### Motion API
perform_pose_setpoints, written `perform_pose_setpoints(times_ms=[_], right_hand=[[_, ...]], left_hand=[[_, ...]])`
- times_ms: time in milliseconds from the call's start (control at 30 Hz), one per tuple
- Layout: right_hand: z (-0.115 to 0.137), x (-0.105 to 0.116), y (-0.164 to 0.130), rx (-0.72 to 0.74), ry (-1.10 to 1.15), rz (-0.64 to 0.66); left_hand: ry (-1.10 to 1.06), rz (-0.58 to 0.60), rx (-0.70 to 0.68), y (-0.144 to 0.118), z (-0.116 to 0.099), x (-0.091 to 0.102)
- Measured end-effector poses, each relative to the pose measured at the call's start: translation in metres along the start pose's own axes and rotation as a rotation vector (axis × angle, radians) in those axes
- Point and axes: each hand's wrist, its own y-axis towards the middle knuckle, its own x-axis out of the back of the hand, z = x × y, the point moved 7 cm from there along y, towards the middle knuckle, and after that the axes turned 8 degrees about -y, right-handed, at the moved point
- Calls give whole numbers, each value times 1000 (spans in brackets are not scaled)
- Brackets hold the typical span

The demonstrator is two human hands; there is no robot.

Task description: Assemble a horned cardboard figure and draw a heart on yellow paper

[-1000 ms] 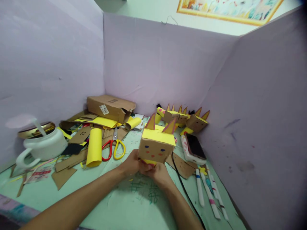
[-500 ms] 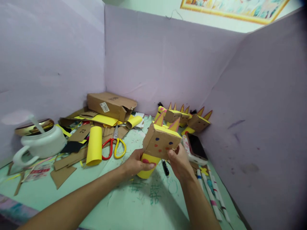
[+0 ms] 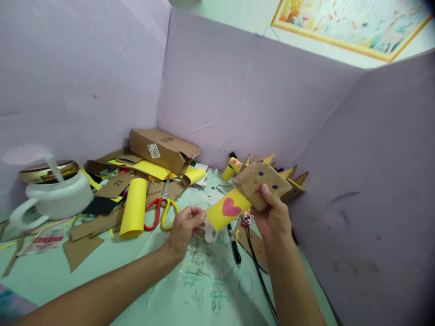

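My right hand (image 3: 273,216) grips a cardboard animal figure (image 3: 251,188) by its brown box head and holds it tilted above the table. Its face has two blue dots and red spots. The figure's yellow paper tube body carries a pink heart and points down-left. My left hand (image 3: 183,225) sits just left of the tube's lower end, fingertips pinched near a small white scrap (image 3: 210,234); I cannot tell if it grips it.
Red and yellow scissors (image 3: 163,209), a yellow paper roll (image 3: 133,207), a cardboard box (image 3: 162,149) and cardboard scraps lie at the left. A white jug (image 3: 56,197) stands far left. Similar finished figures (image 3: 288,179) sit in the back corner. A black marker (image 3: 234,244) lies below the figure. Purple partition walls enclose the green table (image 3: 210,290).
The figure went from upright on the table to lifted and tilted right in my right hand, showing the pink heart. My left hand let go of the tube and moved to its lower end.
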Motion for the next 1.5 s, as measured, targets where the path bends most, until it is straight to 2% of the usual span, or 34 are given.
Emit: perform_pose_setpoints(times_ms=[100,267,333,400,533,667,767,1000,1200,1333,1500], right_hand=[[3,1,2,-32,39,-73],[-7,7,2,-165,65,-131],[-10,9,2,-177,95,-134],[-12,8,2,-184,121,-129],[-20,2,-5,-214,119,-114],[-22,-10,-12,-213,104,-40],[-22,-10,-14,-200,94,-64],[-32,-18,-22,-238,121,-81],[-33,-20,-26,-239,95,-57],[-30,-22,-26,-228,77,-34],[-27,-22,-26,-222,68,-20]], left_hand=[[-4,36,33,-5,5,-5],[18,18,-154,-5,-1,1],[-58,-17,-183,-3,0,7],[-63,10,-184,-1,0,7],[227,151,-286,-4,-10,-4],[381,115,-376,-4,-16,-2],[428,104,-438,-1,-19,2],[670,131,-677,-8,-39,2],[687,278,-651,-13,-42,-6],[686,260,-675,-15,-44,-6],[665,194,-599,-13,-38,-4]])
